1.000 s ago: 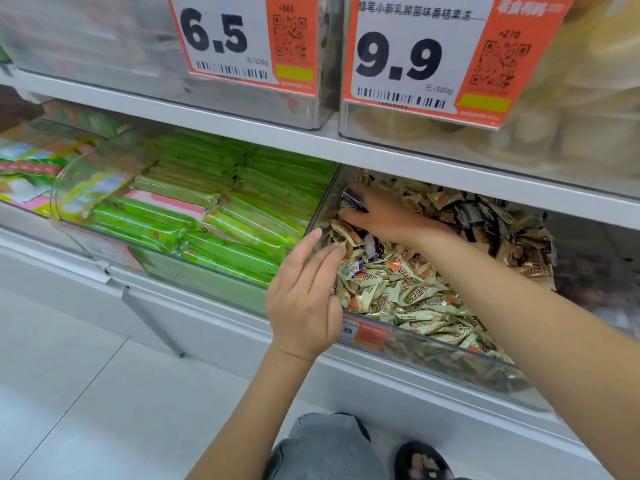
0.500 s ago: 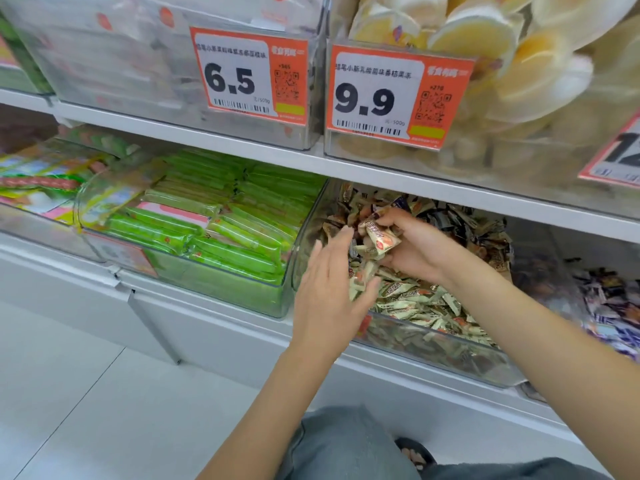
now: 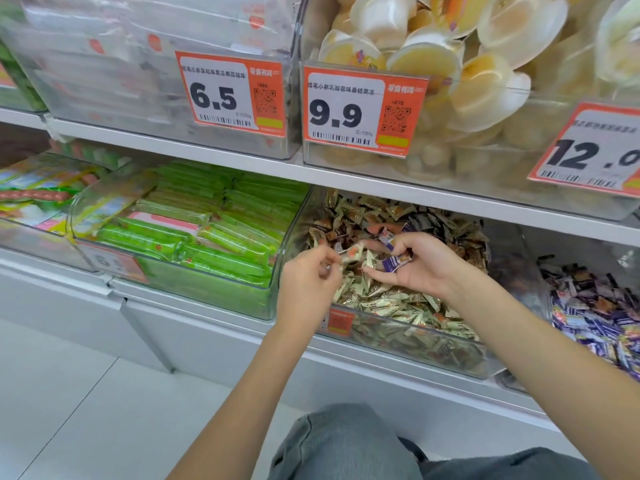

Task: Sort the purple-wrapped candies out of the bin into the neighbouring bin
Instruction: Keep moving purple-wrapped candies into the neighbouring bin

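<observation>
Taking the clear middle bin [image 3: 398,336] of mixed candies as the landmark: far to its left a bin [image 3: 20,233] holds flat green and pink packets, and directly left of it, wall to wall, another clear bin [image 3: 270,289] is packed with long green-wrapped bars [image 3: 221,237] lying in rows.

Over the landmark bin's front left corner the left hand [image 3: 304,289] pinches a pale, cream-wrapped candy [image 3: 351,254] between thumb and fingertips; the piece is blurred, so its long axis cannot be told.

Just right of it, above the bin's middle, the right hand [image 3: 426,268] is cupped palm up, its fingers curled round a purple-wrapped candy [image 3: 396,262]. That candy lies across the fingers, its long axis roughly left to right and rising slightly to the right. Another purple piece [image 3: 393,242] shows by the thumb.

The landmark bin itself holds cream wrappers at the front, brown ones behind, and dark purple ones at the back right.

Right of it, the neighbouring bin [image 3: 540,296] is heaped with purple-wrapped candies [image 3: 595,317].

On the shelf above the landmark bin, a bin [image 3: 433,164] of pale jelly cups carries a 9.9 price tag [image 3: 360,110].
</observation>
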Demonstrator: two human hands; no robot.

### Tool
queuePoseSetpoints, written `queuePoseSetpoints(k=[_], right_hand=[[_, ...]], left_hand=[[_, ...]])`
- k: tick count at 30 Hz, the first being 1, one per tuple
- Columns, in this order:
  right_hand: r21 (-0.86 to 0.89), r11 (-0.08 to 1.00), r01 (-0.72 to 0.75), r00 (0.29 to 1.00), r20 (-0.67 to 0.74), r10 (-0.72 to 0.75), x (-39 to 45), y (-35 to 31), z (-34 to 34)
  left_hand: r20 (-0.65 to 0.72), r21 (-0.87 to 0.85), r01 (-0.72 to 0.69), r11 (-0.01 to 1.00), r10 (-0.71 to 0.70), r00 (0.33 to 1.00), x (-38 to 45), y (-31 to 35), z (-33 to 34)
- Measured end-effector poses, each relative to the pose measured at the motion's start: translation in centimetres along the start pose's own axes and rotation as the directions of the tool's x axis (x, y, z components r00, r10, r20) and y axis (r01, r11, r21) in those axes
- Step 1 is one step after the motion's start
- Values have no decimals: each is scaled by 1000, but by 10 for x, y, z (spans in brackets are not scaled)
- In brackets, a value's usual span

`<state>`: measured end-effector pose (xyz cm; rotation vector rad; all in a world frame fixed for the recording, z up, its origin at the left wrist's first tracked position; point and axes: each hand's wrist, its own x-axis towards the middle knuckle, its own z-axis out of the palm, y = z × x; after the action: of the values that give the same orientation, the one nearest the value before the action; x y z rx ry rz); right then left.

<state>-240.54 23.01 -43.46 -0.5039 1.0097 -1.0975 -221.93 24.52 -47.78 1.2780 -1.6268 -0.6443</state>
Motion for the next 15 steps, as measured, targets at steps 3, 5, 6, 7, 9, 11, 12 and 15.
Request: queuePoseSetpoints(k=[3,5,6,7,9,11,12,15], right_hand=[[31,999,-7,1000,10,7,-5,0,-4],[44,999,1,1000,-19,0,-8,1,-5],[53,999,13,999,-39,-11,-10,1,-6],[41,999,29,997,-66,-26,-12,1,-7],[-34,998,57,994,-92,-60,-19,1,-11],[-58,994,97,990,-97,-102,-23,1,-17],[-38,992,120,986,-114,-123,-24,1,-20],[-42,980,195,962,-188,-199,-31,2,-25]], left_hand=[[177,87,-106,990,90,980,1,5,4],[253,118,-159,980,126,959,0,10,11],[263,134,-170,976,131,956,0,12,14],[265,162,-180,970,133,955,-1,12,16],[264,275,-200,940,126,956,-3,10,20],[260,365,-213,906,121,958,-4,8,21],[261,381,-214,900,117,958,-5,7,22],[275,397,-216,892,109,955,-5,8,22]])
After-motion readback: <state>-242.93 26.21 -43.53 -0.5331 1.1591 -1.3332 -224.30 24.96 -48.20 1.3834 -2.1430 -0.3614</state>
